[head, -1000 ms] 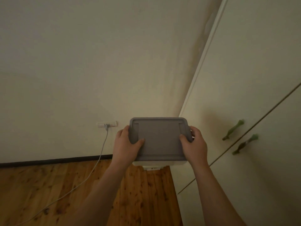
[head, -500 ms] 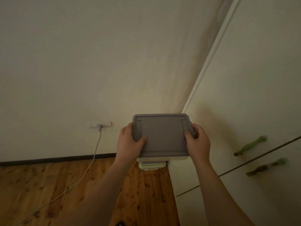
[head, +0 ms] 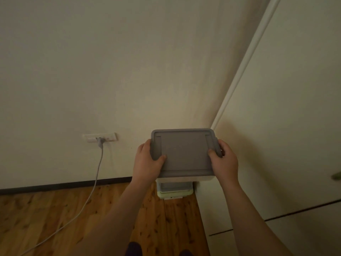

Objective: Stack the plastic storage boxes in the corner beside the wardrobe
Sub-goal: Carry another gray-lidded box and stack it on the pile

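I hold a plastic storage box with a grey lid (head: 184,154) level in front of me, above the corner. My left hand (head: 147,163) grips its left edge, thumb on the lid. My right hand (head: 224,161) grips the right edge the same way. Directly below, partly hidden by the held box, a box with a pale green lid (head: 175,193) stands on the floor against the wardrobe (head: 286,145). Something greyish shows just above that green lid; what it is I cannot tell.
A white wall runs behind the corner, with a socket (head: 100,138) and a grey cable (head: 96,182) trailing down over the wooden floor (head: 55,218). The wardrobe's side and doors fill the right. A green door handle (head: 336,176) peeks in at the right edge.
The view has swung left and down, so the wardrobe handles have slid almost out of sight. The box in my hands sits closer over the green-lidded box, more of which now shows.
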The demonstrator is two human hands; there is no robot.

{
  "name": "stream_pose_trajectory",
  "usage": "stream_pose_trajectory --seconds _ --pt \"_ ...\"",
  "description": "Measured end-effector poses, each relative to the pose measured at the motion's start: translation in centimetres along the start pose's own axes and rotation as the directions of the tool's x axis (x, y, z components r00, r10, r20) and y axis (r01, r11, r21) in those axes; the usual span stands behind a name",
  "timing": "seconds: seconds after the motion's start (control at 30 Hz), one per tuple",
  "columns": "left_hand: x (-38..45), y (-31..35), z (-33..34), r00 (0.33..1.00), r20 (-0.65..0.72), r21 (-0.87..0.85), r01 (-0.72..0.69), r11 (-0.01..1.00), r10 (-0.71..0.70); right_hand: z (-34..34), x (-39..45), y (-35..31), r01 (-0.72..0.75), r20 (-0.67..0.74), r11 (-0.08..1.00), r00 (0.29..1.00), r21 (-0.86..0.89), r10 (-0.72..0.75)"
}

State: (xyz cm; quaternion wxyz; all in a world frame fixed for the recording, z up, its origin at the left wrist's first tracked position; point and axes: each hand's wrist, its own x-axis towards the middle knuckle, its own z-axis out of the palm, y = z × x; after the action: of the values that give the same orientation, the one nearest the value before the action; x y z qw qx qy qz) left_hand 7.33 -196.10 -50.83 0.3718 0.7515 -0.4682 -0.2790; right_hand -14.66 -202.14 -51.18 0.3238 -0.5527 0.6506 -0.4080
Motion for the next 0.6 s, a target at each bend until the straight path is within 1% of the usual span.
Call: stream_pose_trajectory --seconds 0.13,0.23,0.27,0.3,0.33,0.4,0.5,0.6 --pt "2.0 -4.6 4.2 1.000 -0.011 0.004 0.009 1.000 -0.009 3.1 2.0 5.4 0.018 0.021 0.999 1.000 -0.034 -0.018" --pt "3.2 -6.9 6.2 0.999 -0.014 -0.012 0.034 0.999 -0.035 4.5 3.0 7.7 0.009 0.038 0.998 0.999 -0.054 -0.007" --pt "3.7 -9.6 8.9 1.000 -0.013 -0.004 0.018 1.000 -0.018 6.3 3.6 11.1 0.037 0.038 0.997 0.999 -0.063 -0.034" --pt "4.1 -10.3 9.4 1.000 -0.014 -0.010 0.012 1.000 -0.012 6.7 4.1 11.9 0.034 0.037 0.997 0.999 -0.069 -0.032" --pt "4.5 -10.4 9.6 1.000 -0.005 -0.019 0.022 1.000 -0.022 6.7 4.8 12.2 0.029 0.046 0.997 0.999 -0.069 -0.025" --pt "5.0 -13.0 11.7 1.000 -0.011 -0.015 0.025 1.000 -0.025 8.3 5.0 15.2 0.026 0.064 0.997 0.998 -0.066 -0.021" --pt "6.5 -16.3 14.2 1.000 -0.010 -0.013 0.009 1.000 -0.009 10.7 5.8 18.7 0.018 0.098 0.999 0.995 -0.048 -0.013" --pt "8.0 -18.9 16.5 1.000 -0.010 -0.007 -0.017 1.000 0.017 12.5 6.6 22.0 0.010 0.104 0.999 0.995 -0.036 -0.007"
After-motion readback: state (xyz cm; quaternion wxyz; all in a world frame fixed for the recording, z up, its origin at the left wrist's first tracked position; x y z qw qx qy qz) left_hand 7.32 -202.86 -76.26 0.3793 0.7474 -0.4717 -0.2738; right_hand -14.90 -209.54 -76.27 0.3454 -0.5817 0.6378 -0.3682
